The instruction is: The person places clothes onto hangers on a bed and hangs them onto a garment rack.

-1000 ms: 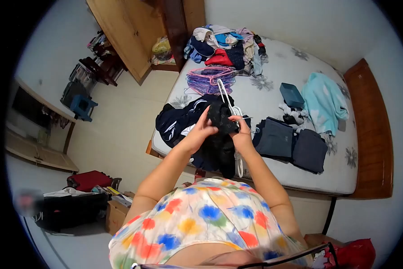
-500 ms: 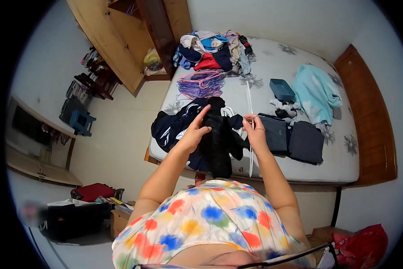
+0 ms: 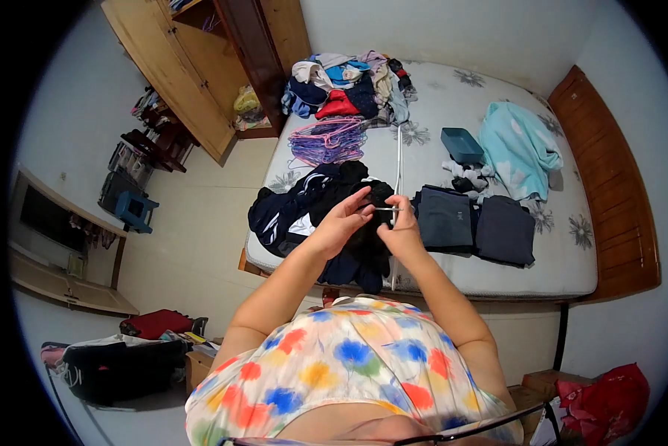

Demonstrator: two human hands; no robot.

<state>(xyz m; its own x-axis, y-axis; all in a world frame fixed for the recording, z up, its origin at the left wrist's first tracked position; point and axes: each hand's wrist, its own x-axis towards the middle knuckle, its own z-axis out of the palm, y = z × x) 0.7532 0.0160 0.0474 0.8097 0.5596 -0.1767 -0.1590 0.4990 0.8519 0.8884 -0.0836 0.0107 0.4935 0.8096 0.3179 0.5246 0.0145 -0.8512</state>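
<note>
My right hand (image 3: 403, 229) is closed on a white hanger (image 3: 399, 160), seen nearly edge-on, with its metal hook pointing left between my hands. Just left of it, my left hand (image 3: 343, 221) is above a black garment (image 3: 367, 245), its fingers bent near the hook; whether they pinch the cloth is unclear. The black garment lies over a dark navy heap with white stripes (image 3: 289, 212) at the bed's near edge. Folded dark grey clothes (image 3: 444, 219) lie right of my right hand.
Purple and pink hangers (image 3: 328, 141) lie beyond the heap, with a mixed clothes pile (image 3: 349, 85) behind them. A teal box (image 3: 462, 146), small black and white items (image 3: 469, 177) and a light-blue blanket (image 3: 520, 149) are at the right. A wooden wardrobe (image 3: 182, 74) stands back left.
The white hanger was separated from other white hangers and moved right, then back left beside the garment. The black garment was lowered onto the heap. My hands came closer together.
</note>
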